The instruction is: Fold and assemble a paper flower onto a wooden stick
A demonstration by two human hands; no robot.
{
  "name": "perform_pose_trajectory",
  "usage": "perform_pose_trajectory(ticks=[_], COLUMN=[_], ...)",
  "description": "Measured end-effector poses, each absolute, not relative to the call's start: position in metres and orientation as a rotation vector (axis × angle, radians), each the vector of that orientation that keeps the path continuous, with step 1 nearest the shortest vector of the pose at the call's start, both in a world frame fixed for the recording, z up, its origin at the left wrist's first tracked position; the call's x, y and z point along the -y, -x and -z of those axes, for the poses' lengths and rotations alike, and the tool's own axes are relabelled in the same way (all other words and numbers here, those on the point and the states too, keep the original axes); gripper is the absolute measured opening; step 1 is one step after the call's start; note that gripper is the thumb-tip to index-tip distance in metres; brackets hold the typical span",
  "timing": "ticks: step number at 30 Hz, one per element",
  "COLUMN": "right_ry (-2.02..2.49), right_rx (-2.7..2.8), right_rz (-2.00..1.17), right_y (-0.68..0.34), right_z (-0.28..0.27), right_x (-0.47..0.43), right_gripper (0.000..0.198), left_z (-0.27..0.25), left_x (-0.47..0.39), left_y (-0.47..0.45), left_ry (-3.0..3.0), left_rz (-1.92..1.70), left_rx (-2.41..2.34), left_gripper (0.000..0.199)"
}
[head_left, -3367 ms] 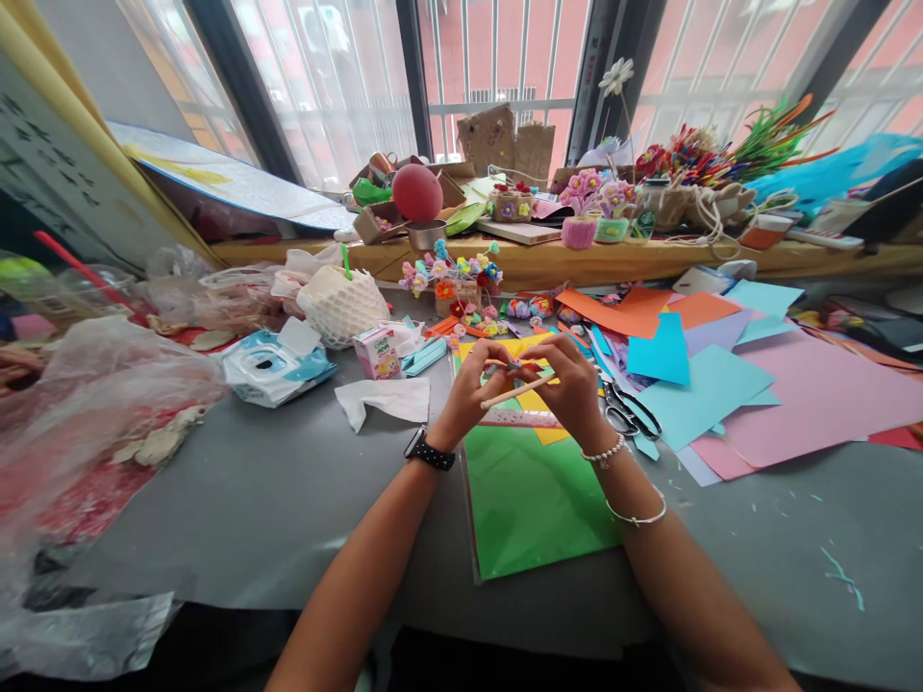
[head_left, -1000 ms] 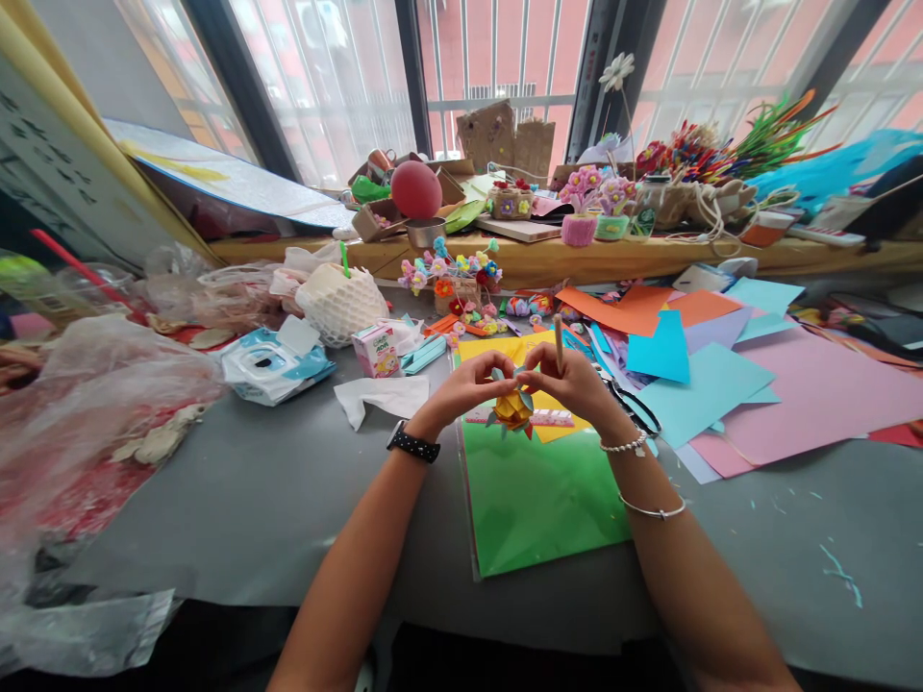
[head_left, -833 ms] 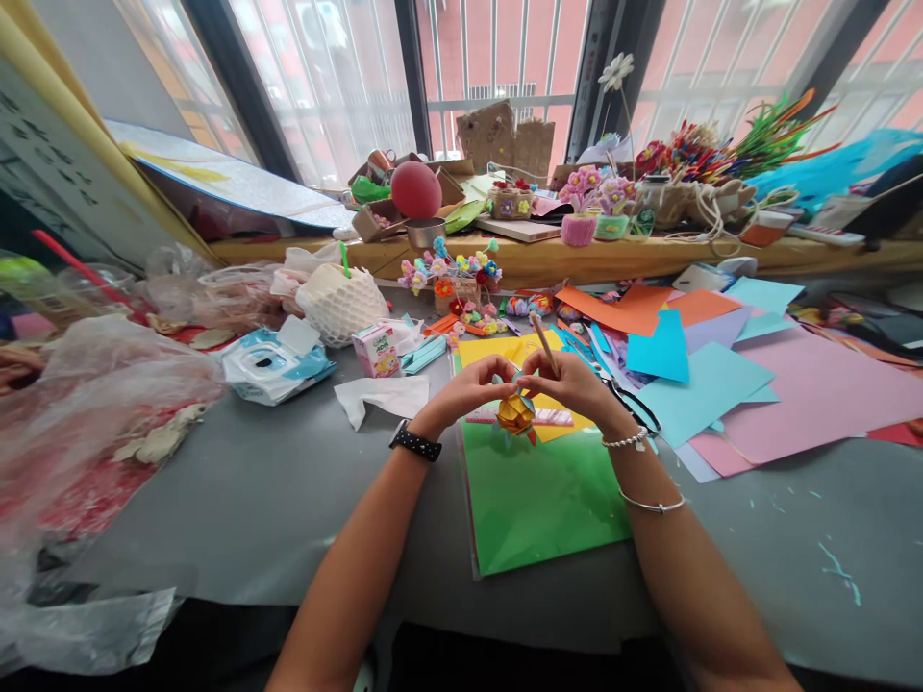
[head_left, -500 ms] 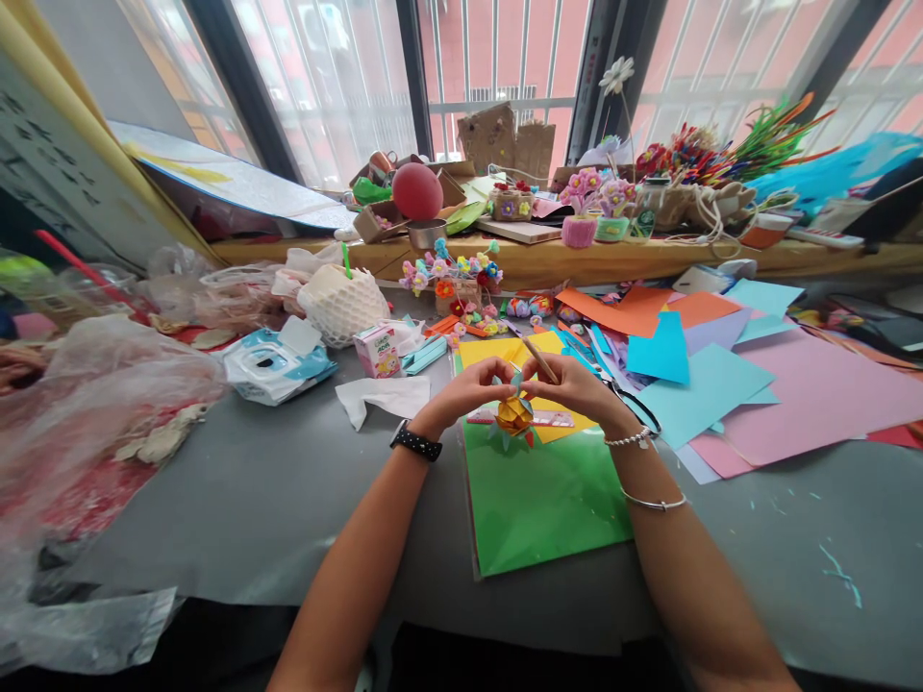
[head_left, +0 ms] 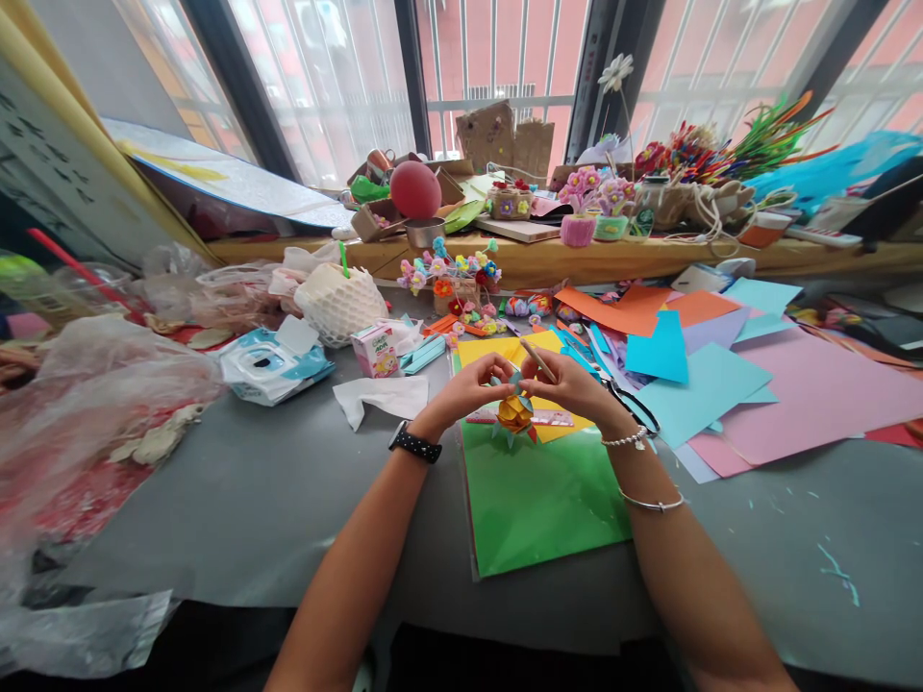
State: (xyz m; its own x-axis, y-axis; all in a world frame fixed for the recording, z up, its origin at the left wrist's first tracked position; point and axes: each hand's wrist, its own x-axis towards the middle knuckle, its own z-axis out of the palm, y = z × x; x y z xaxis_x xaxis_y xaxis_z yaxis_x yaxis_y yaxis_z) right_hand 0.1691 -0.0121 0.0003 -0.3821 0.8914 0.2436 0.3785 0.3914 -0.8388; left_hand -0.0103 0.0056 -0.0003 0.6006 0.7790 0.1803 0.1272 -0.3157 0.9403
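Above the green sheet's far edge, the left hand and right hand are pinching a yellow-and-blue paper flower; the right is also holding a thin stick.

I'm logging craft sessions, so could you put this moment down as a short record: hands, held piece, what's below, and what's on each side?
Left hand: pinching a folded-paper piece at its top
Right hand: fingertips at the same end, holding a thin stick
Piece: yellow-orange middle, blue-grey and red tips
Below: ruler, green sheet
Left side: wipes pack, white tissue
Right side: turquoise paper, pink paper
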Motion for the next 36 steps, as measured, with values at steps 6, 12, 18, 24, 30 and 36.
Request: perform_pose_trajectory(ticks=[6, 12, 18, 24, 30, 36], right_ry=[1.085, 1.087, 1.091, 1.105, 1.126, 1.15], right_rx=[1.936, 1.951, 1.965, 1.982, 2.0, 1.991], right_rz=[-0.894, -0.847, -0.842, -0.787, -0.72, -0.611], right_y=[-0.1689, -0.1719, -0.1715, -0.1697, -0.1672, -0.1671], right_z=[0.0006, 0.0018, 0.0024, -0.0007, -0.0027, 0.0023], right_x=[0.0121, 0.0116, 0.0109, 0.0133, 0.0158, 0.013], right_gripper=[0.018, 0.019, 0.017, 0.015, 0.014, 0.016], left_z=[0.001, -0.0018, -0.0046, -0.0039, 0.0001, 0.0006], left_x=[-0.006, -0.0052, -0.0028, -0.0024, -0.0045, -0.0072], left_y=[0.0106, 0.0114, 0.011, 0.0105, 0.0098, 0.0119], left_ry=[-1.802, -1.803, -1.837, -1.837, -1.82, -1.812], left_rz=[-0.803, -0.794, -0.816, -0.811, -0.827, -0.823], left_rx=[-0.756, -0.756, -0.787, -0.823, -0.863, -0.876], left_gripper=[0.022, 0.025, 0.027, 0.029, 0.028, 0.025])
